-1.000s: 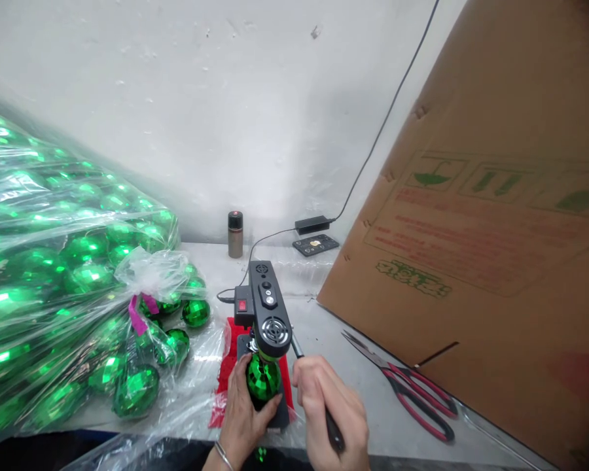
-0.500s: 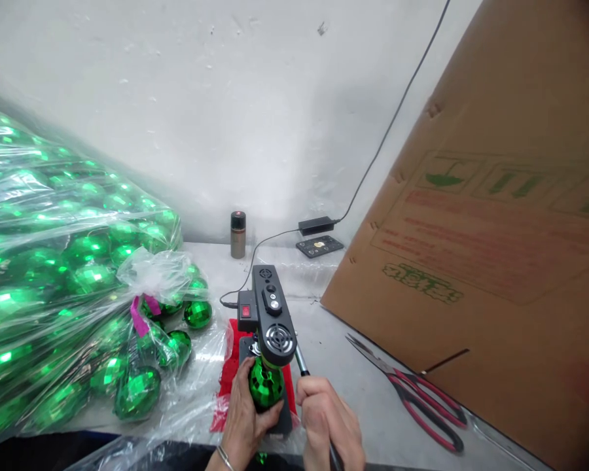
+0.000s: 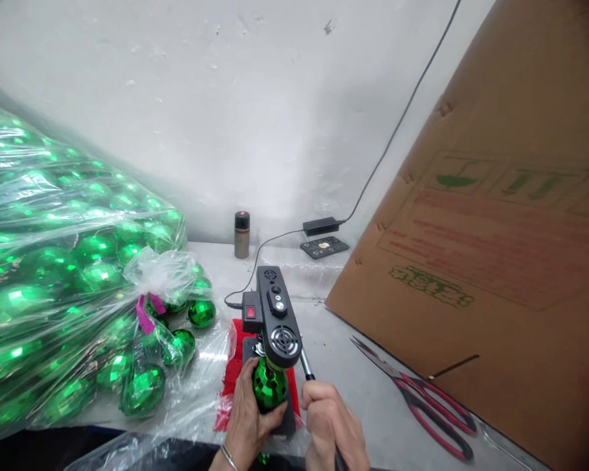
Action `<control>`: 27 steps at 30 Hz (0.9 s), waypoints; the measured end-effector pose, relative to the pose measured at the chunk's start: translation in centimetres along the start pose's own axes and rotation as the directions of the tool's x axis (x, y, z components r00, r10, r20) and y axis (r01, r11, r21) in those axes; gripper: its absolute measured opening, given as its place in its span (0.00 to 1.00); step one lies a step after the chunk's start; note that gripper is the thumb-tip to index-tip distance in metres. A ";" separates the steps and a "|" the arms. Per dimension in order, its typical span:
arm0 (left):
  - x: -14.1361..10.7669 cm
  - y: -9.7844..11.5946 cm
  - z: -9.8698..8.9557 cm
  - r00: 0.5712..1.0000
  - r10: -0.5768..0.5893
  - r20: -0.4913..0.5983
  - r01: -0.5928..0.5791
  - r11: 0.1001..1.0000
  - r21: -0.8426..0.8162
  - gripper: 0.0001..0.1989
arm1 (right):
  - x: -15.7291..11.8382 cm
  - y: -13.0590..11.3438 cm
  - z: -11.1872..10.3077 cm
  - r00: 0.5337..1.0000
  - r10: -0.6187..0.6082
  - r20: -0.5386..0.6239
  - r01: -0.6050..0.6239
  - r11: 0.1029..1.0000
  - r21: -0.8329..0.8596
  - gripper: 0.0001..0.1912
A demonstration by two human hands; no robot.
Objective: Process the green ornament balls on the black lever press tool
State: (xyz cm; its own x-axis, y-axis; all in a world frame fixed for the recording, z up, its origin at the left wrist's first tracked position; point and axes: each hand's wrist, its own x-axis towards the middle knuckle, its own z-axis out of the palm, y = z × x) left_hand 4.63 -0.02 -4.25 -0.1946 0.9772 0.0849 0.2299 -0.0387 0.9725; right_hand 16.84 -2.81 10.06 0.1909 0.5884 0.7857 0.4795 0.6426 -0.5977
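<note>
A shiny green faceted ball [image 3: 269, 386] is gripped by my left hand [image 3: 245, 418], with the thumb across its near side. The ball sits under the round front end of a black press-like machine [image 3: 277, 317], which has a red switch [image 3: 250, 313] on its side. My right hand [image 3: 331, 425] is wrapped around the dark grip of the machine's metal lever [image 3: 307, 363], to the right of the ball. Below the machine's dark base lies a red cloth [image 3: 230, 376]. Whether the ball's top touches the machine is hidden.
A clear plastic bag [image 3: 78, 261] full of green balls fills the left, with several loose balls [image 3: 201, 314] beside it. Scissors [image 3: 422, 399] lie right, along a tilted cardboard box [image 3: 481, 229]. A small bottle [image 3: 242, 235], power adapter [image 3: 321, 226] and phone [image 3: 324, 246] stand near the wall.
The whole view has shifted slightly, so things appear a little farther right. Both hands keep their holds on the ball and the lever.
</note>
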 end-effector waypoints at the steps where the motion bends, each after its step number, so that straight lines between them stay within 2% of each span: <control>1: 0.0 0.0 0.0 1.000 -0.001 0.000 0.001 1.000 0.002 0.41 | 0.0 0.2 -0.1 1.000 -0.010 0.010 0.010 1.000 0.005 0.19; 8: 0.0 0.2 0.2 1.000 -0.017 -0.020 0.016 0.999 -0.038 0.40 | 0.0 0.6 -0.4 1.000 -0.012 0.019 0.011 1.000 0.013 0.18; 19: 0.2 0.3 0.2 0.999 0.036 0.019 -0.037 0.999 0.028 0.38 | -0.2 0.9 -0.1 0.998 -0.065 0.019 0.064 0.997 0.051 0.17; 27: 0.3 -0.1 0.5 0.996 0.083 0.013 -0.084 0.996 0.042 0.39 | -0.2 1.4 0.5 0.995 -0.095 -0.039 0.097 0.993 0.062 0.17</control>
State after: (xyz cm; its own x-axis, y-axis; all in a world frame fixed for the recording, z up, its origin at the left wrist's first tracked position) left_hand 5.03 0.35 -4.43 -0.1623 0.9733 0.1625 0.2852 -0.1114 0.9520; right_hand 17.04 -1.86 8.98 0.1774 0.5055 0.8444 0.4416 0.7259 -0.5274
